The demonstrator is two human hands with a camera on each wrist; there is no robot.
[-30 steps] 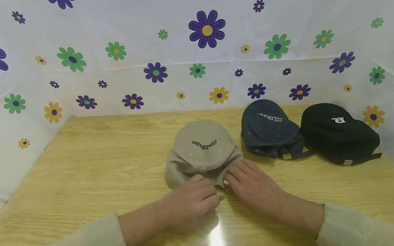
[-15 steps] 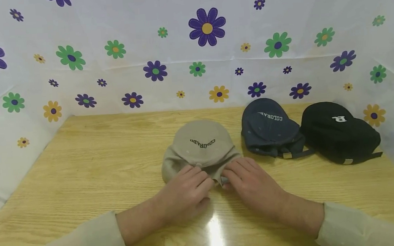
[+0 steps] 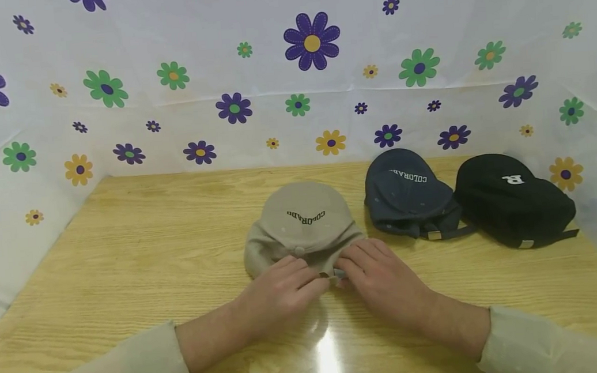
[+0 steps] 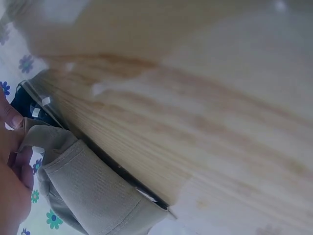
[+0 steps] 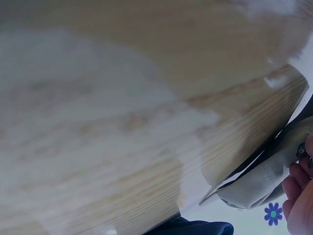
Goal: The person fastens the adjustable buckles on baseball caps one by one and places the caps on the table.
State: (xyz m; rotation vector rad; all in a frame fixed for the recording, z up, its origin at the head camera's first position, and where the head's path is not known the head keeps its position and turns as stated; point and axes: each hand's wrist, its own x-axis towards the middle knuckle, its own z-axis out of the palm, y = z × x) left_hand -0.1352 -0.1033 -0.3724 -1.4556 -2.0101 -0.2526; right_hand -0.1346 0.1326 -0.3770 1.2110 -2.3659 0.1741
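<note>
A beige cap (image 3: 305, 209) with dark COLORADO lettering lies on the table, its back edge toward me. My left hand (image 3: 285, 288) pinches the cap's back strap near the middle of that edge. My right hand (image 3: 379, 270) grips the other side of the back opening, beside a small metal buckle (image 5: 301, 150). The fingertips of both hands are close together, with a short piece of strap showing between them. In the left wrist view the beige cloth (image 4: 93, 181) runs up to my thumb (image 4: 13, 117). My fingers partly hide the strap.
A navy cap (image 3: 408, 196) with white lettering lies to the right, its strap reaching toward a black cap (image 3: 513, 206) with a white R. Behind the wooden table (image 3: 151, 237) hangs a white flower-print cloth (image 3: 270, 78).
My left hand has moved from below the cap up to its back edge, close to the right hand. The cap has shifted slightly left. My right hand stays nearly in place.
</note>
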